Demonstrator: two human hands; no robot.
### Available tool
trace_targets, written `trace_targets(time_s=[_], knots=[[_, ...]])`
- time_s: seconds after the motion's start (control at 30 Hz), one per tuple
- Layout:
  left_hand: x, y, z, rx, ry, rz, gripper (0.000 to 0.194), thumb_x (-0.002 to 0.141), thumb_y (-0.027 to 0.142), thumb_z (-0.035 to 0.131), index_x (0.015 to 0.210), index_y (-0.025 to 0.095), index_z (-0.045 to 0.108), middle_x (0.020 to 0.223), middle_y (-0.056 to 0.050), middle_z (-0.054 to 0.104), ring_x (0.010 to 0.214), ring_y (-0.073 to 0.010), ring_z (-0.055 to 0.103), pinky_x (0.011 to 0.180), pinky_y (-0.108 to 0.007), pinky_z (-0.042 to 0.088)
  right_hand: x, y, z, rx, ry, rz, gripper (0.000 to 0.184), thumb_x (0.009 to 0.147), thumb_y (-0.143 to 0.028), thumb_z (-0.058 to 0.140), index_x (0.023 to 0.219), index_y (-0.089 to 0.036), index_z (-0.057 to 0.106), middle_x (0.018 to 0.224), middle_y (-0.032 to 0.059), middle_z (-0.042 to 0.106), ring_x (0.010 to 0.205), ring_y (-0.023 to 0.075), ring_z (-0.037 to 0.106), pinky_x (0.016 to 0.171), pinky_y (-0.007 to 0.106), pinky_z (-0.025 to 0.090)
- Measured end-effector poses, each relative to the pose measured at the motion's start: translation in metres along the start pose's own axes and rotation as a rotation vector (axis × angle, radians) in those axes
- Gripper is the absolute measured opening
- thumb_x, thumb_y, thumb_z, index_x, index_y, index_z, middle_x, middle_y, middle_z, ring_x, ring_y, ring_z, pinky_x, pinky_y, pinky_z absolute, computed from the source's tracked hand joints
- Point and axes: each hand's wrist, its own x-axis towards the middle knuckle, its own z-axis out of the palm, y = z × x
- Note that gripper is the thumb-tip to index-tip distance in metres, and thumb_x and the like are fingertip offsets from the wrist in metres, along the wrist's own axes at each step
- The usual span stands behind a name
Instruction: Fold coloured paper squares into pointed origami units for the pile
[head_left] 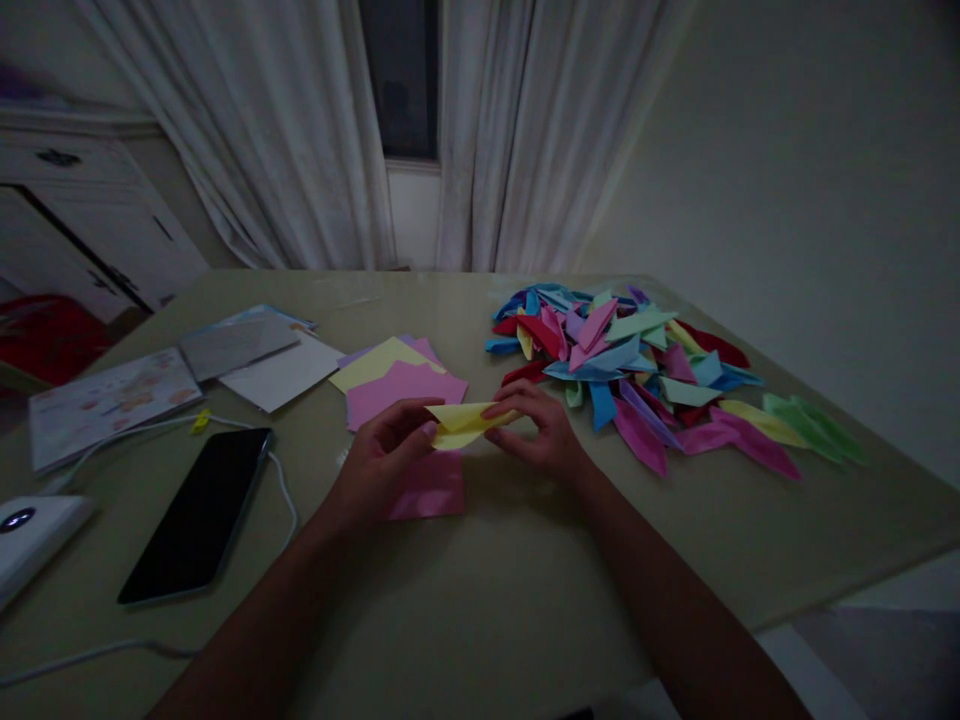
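Observation:
A partly folded sheet of yellow origami paper [463,424] is held up above the table between both hands. My left hand [386,450] pinches its left end with the thumb on the near side. At the other end, my right hand [544,432] grips it between thumb and fingers. Under and behind the left hand lie flat sheets of pink paper [429,490], with more pink and yellow sheets [386,362] fanned out farther back. To the right of my hands spreads a heap of folded paper pieces [600,350] in many colours.
A black phone [199,515] with a white cable [283,490] lies at the left, beside a white device [37,535]. Behind them are an illustrated booklet [112,403] and a white sheet [289,370]. Curtains [277,130] hang beyond the table [465,630].

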Motion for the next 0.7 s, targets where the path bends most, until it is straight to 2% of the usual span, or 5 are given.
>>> trace_targets(time_s=[0.17,0.37,0.53,0.6,0.7], knots=[[0.0007,-0.0002,0.0025,-0.001,0.049,-0.014,0.046,0.086,0.056,0.087,0.117,0.023,0.080,0.115,-0.007,0.079,0.104,-0.0205,0.076,0.083,-0.025,0.064,-0.0014,0.0000,-0.0009,0.035,-0.002,-0.017,0.019,0.089,-0.030,0.087,0.107,-0.024,0.085,0.108,0.0086,0.074,0.099,0.0218,0.072,0.089,0.037,0.060],[0.0039,-0.0035,0.0029,0.053,0.089,0.047,0.049,0.092,0.065,0.076,0.100,0.017,0.079,0.101,-0.008,0.078,0.095,-0.0223,0.078,0.087,-0.036,0.069,-0.0015,-0.0044,-0.0007,0.078,-0.077,0.021,0.016,0.088,-0.034,0.087,0.102,-0.025,0.086,0.103,0.0066,0.076,0.089,0.0200,0.072,0.078,0.033,0.058],[0.0011,0.0015,-0.0012,0.143,-0.043,0.242,0.057,0.087,0.054,0.085,0.133,0.024,0.071,0.128,-0.011,0.078,0.107,-0.0250,0.078,0.087,-0.037,0.069,-0.0005,-0.0043,0.0001,0.085,-0.057,0.100,0.019,0.092,-0.041,0.082,0.093,-0.022,0.082,0.098,0.0064,0.075,0.087,0.0212,0.071,0.079,0.035,0.057],[0.0004,0.0024,-0.0025,0.278,-0.056,0.311,0.047,0.086,0.043,0.088,0.126,0.024,0.075,0.123,-0.009,0.080,0.103,-0.0234,0.078,0.087,-0.034,0.067,0.0004,-0.0051,-0.0004,0.096,-0.059,0.133,0.023,0.095,-0.043,0.079,0.090,-0.021,0.079,0.096,0.0060,0.074,0.086,0.0207,0.071,0.079,0.034,0.056],[0.0010,0.0005,-0.0045,0.489,0.007,0.370,0.016,0.090,0.034,0.082,0.100,0.022,0.080,0.095,-0.004,0.081,0.084,-0.0189,0.076,0.078,-0.029,0.064,0.0017,-0.0061,-0.0009,0.141,-0.074,0.173,0.029,0.100,-0.046,0.073,0.087,-0.020,0.077,0.092,0.0049,0.072,0.083,0.0193,0.070,0.078,0.032,0.055]])
